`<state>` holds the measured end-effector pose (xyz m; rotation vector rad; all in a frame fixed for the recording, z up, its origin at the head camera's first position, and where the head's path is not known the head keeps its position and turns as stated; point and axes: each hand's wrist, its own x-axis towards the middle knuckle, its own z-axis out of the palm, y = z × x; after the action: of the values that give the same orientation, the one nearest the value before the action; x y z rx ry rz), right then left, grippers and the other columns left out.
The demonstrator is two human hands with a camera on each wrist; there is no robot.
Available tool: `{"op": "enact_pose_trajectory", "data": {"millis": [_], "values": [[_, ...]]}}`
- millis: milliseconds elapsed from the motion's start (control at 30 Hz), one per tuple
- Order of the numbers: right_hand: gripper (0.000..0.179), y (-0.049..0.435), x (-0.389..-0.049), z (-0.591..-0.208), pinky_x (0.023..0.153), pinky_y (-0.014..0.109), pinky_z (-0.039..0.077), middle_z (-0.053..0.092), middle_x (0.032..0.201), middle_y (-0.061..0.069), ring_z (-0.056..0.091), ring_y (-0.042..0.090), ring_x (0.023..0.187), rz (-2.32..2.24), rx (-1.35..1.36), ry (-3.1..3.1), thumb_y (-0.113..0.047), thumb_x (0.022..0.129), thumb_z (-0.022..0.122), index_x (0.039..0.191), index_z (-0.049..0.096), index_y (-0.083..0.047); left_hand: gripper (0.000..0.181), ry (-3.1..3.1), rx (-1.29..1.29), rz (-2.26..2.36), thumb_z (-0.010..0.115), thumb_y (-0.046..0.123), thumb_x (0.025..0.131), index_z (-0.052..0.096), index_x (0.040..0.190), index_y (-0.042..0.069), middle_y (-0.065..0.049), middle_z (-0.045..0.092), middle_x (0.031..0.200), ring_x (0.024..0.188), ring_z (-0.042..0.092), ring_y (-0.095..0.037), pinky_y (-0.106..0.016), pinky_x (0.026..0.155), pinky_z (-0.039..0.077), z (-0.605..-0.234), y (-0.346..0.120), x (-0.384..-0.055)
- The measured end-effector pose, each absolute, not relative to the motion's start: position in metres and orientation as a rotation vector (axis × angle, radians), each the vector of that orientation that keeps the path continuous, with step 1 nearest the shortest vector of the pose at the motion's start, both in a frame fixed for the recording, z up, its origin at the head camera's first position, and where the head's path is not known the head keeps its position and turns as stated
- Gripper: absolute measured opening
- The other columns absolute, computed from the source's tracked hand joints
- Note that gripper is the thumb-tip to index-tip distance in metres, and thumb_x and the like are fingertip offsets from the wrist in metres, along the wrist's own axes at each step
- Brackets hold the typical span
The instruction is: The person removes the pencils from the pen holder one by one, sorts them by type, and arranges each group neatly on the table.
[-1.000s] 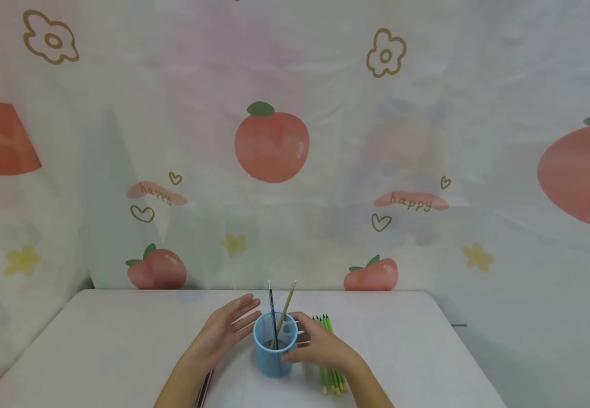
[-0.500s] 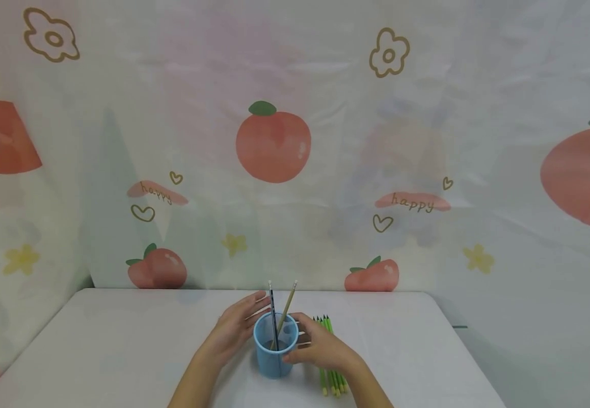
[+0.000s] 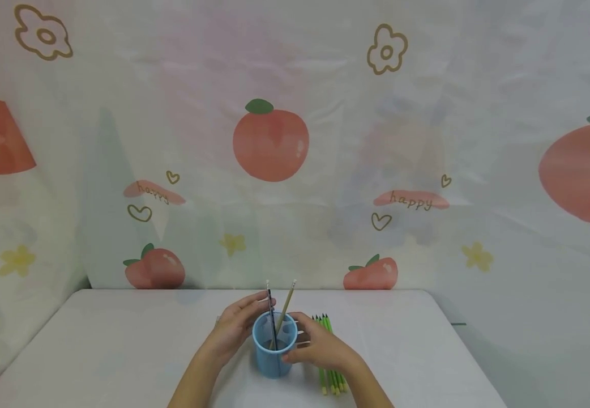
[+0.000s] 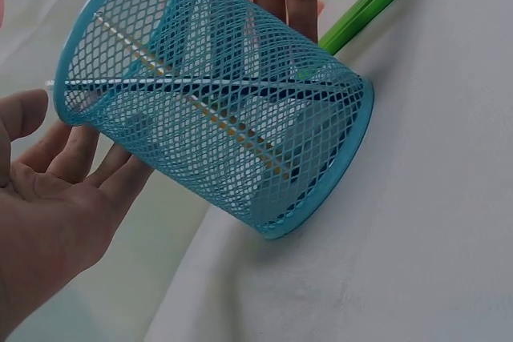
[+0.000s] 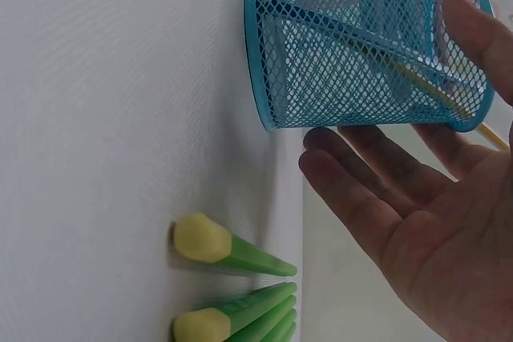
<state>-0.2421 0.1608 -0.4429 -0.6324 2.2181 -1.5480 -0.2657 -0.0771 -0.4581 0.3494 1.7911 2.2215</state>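
A light blue mesh pencil cup (image 3: 274,362) stands on the white table. Inside it lean a dark pencil (image 3: 270,309) and a yellowish pencil (image 3: 287,300), eraser ends up. My right hand (image 3: 323,343) holds the cup from the right, thumb (image 5: 481,34) against the mesh near the rim and fingers on the far side. On the opposite side, my left hand (image 3: 234,328) has its fingers (image 4: 116,170) extended along the mesh, with its thumb (image 4: 24,114) apart from the rim.
Several green pencils (image 3: 333,379) with yellowish ends lie side by side on the table, right of the cup and partly hidden by my right hand. A patterned cloth backdrop (image 3: 315,238) rises behind the table's far edge.
My left hand has moved right, from beside the cup to right against it. Dark pencils that showed below the left forearm are now hidden. The right hand and cup have stayed put.
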Motion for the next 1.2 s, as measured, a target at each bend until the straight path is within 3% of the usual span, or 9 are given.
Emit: {"op": "enact_pose_trajectory", "data": {"millis": [200,600,967,1200], "values": [[0.075,0.160,-0.242,-0.442,0.104,0.055,0.050,0.058,0.136,0.013,0.056,0.038,0.125,-1.547,-0.641,2.218,-0.014,0.082,0.081,0.146,0.042,-0.008,0.052,1.857,0.375,2.254,0.059,0.021,0.101,0.045,0.145,-0.003,-0.019,0.059,0.138,0.127,0.059,-0.023,-0.032,0.107,0.049,-0.457,-0.082,-0.263],[0.076,0.160,-0.242,-0.444,0.104,0.058,0.049,0.057,0.136,0.014,0.056,0.037,0.125,-1.540,-0.637,2.218,-0.015,0.082,0.081,0.147,0.041,-0.008,0.041,1.944,0.311,2.330,0.063,0.008,0.096,0.054,0.134,-0.004,-0.009,0.070,0.117,0.115,0.066,-0.022,-0.028,0.100,0.054,-0.449,-0.083,-0.257],[0.077,0.162,-0.243,-0.444,0.101,0.055,0.052,0.057,0.137,0.014,0.056,0.038,0.124,-1.524,-0.637,2.229,-0.016,0.082,0.082,0.147,0.041,-0.010,0.039,1.961,0.323,2.370,0.062,0.003,0.096,0.054,0.132,-0.007,-0.012,0.069,0.116,0.112,0.067,-0.023,-0.030,0.099,0.055,-0.441,-0.087,-0.254],[0.076,0.161,-0.243,-0.445,0.101,0.055,0.051,0.056,0.137,0.015,0.056,0.038,0.124,-1.536,-0.654,2.222,-0.015,0.082,0.081,0.147,0.042,-0.011,0.043,1.945,0.324,2.401,0.062,0.003,0.096,0.050,0.135,-0.010,-0.017,0.065,0.120,0.112,0.067,-0.028,-0.038,0.097,0.056,-0.433,-0.091,-0.249]]}}
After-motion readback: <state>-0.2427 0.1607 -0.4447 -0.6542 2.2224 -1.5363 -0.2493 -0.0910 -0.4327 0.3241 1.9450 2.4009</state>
